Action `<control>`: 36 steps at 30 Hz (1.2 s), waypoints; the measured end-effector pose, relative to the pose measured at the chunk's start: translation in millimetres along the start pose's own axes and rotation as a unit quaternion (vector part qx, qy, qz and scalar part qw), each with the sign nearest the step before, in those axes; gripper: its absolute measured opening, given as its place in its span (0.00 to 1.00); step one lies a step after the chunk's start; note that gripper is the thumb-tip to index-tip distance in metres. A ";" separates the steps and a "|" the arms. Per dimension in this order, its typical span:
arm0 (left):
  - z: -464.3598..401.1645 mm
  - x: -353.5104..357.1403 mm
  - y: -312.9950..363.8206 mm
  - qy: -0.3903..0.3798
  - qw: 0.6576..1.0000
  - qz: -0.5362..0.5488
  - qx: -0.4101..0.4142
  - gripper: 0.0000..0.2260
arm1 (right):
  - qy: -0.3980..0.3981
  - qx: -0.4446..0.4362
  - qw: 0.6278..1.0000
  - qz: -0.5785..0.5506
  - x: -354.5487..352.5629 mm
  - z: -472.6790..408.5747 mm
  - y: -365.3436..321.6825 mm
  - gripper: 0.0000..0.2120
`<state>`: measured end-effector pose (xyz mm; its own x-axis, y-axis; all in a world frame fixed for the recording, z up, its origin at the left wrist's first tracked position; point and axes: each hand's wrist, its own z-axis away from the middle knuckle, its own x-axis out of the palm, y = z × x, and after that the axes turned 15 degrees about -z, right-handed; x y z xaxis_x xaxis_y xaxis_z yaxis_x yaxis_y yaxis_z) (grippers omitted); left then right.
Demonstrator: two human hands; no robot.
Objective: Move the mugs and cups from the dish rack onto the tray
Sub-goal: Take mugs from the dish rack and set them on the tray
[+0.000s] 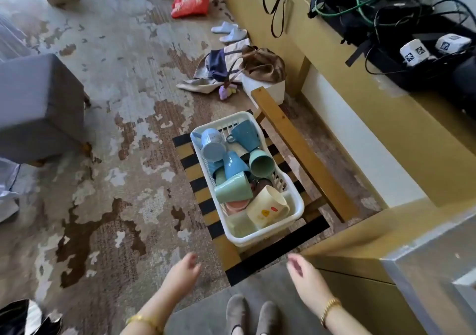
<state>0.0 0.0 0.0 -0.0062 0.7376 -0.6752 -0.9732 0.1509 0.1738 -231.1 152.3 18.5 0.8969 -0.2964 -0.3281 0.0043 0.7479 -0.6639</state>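
Note:
A white plastic dish rack (296, 200) sits on a low wooden luggage stand with black straps (195, 182). It is piled with mugs and cups lying on their sides: a light blue mug (212, 145), a teal mug (246, 135), a green cup (261, 164), a blue cup (234, 166), a mint mug (233, 188), a pink one (235, 206) and a cream mug with small drawings (268, 207). My left hand (184, 274) and my right hand (302, 274) hover below the rack, both relaxed and holding nothing. No tray is in view.
A grey upholstered stool (38, 105) stands at the left. A gold-coloured desk (334, 59) with cables and a black bag runs along the right, and a cabinet corner (412, 270) is close at the lower right. Bags, slippers and a red sack lie on the patterned carpet.

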 end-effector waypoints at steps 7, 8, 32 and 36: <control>-90.0 -63.1 83.2 0.129 0.982 -0.040 0.132 0.30 | 0.002 -0.150 0.987 0.053 31.1 -105.2 -110.9 0.21; -102.0 -64.3 88.5 0.130 0.980 -0.058 0.136 0.32 | -0.003 -0.141 0.989 0.049 35.4 -118.4 -116.5 0.22; -97.6 -79.8 102.7 0.029 0.952 0.305 -0.029 0.26 | -0.058 -0.097 0.974 -0.199 58.4 -111.3 -144.1 0.06; -52.2 -115.0 121.4 -0.010 0.846 0.523 -0.107 0.20 | -0.022 -0.161 0.968 -0.190 41.6 -66.1 -171.3 0.06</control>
<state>-129.4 -100.8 61.3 -0.8870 0.4063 -0.2194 -0.4578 -0.7115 0.5331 -223.7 -27.4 74.2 0.8758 -0.4826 0.0061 0.2070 0.3641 -0.9081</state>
